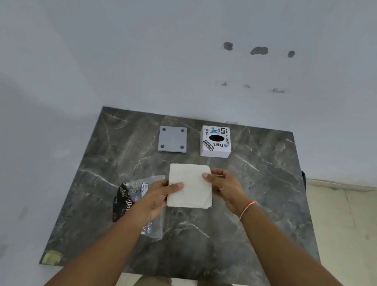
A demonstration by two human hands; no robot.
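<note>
Reaching in from the bottom edge, two bare forearms stretch over a dark grey marbled bench (pixel 255 225), which has a patch of yellowish tape (pixel 51 257) stuck at its near left corner. Near the middle of the bench, both hands hold a white folded tissue (pixel 190 187), a square pad of several layers. The left hand (pixel 157 196) pinches its left edge, thumb lying on top and the other fingers hidden beneath. The right hand (pixel 223 187) pinches the right edge near the far corner, thumb on top and fingers curled under. An orange thread band (pixel 248 208) circles the right wrist. Whether the tissue rests on the bench or is lifted just off it cannot be told.

Under the left hand and wrist lies a crumpled clear plastic packet (pixel 130 197) with black printing, flat on the bench and just left of the tissue.

Further back, well apart from the hands, two square things sit side by side. On the left is a grey square plate (pixel 172 139) with four dark round pads at its corners. On the right is a white box (pixel 215 142) covered in stickers, with a black oval opening in its top.

Behind the bench rises a pale wall (pixel 144 61) with three dark gouges, and pale floor (pixel 345 209) shows to the right
</note>
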